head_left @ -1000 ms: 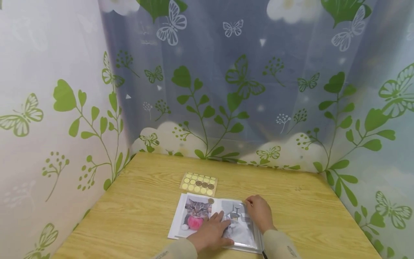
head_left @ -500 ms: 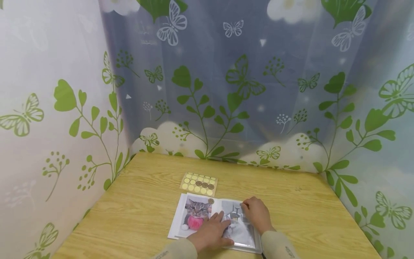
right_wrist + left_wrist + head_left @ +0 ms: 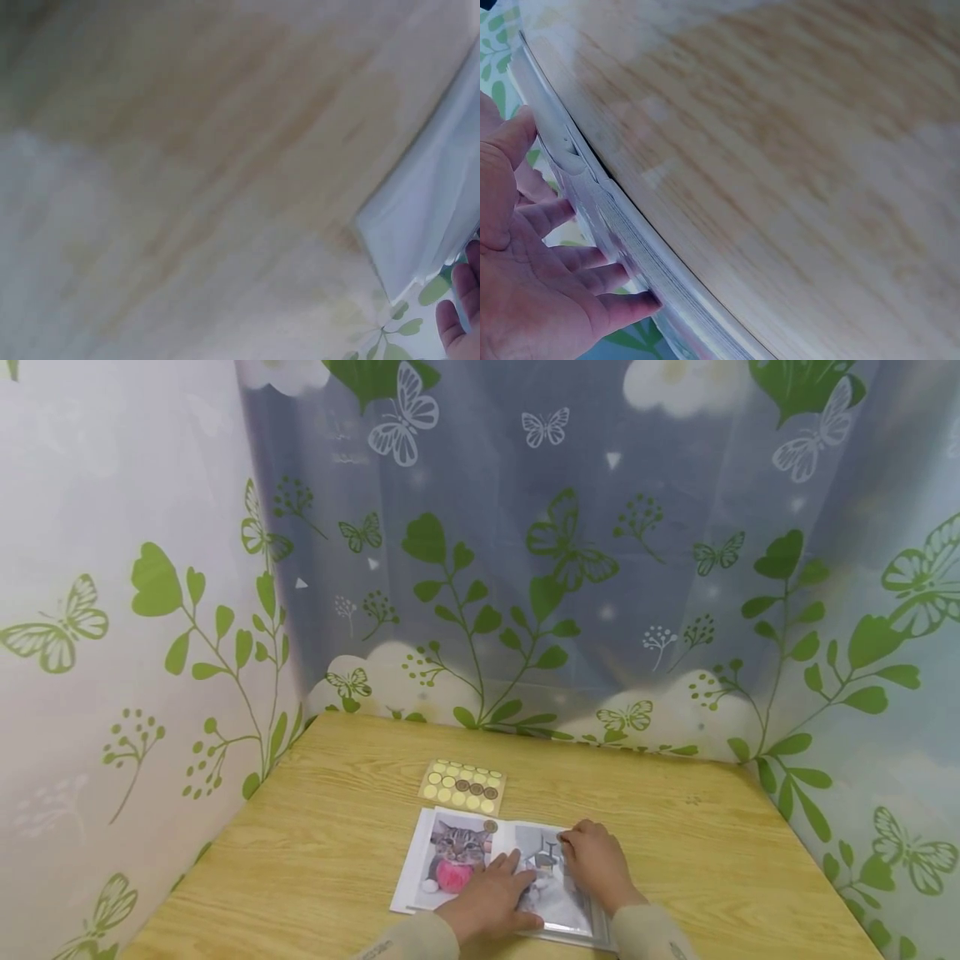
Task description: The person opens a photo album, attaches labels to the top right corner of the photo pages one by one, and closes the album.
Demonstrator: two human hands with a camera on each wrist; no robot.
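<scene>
Where the album (image 3: 504, 837) is lying, head view: open toward the worktop's (image 3: 337, 827) near edge, around its middle, a cat picture (image 3: 453, 847) showing on the left page and a greyish picture (image 3: 561, 900) on the right.
Left hand (image 3: 491, 900): it is resting across the pages, its fingers released and spreading.
Right hand (image 3: 600, 864): it is bending its fingers near the album's far right corner; whether they are pinching anything, I cannot tell.
Sticker sheet (image 3: 461, 787): it is lying just beyond the album's far edge, on the cat side; a round brown sticker (image 3: 490, 827) is sitting by that page's far right corner.
Left wrist view: extended fingers are touching the album, its page edges showing.
Right wrist view: a pale corner (image 3: 412, 232) is poking in beside partly cropped fingertips.
</scene>
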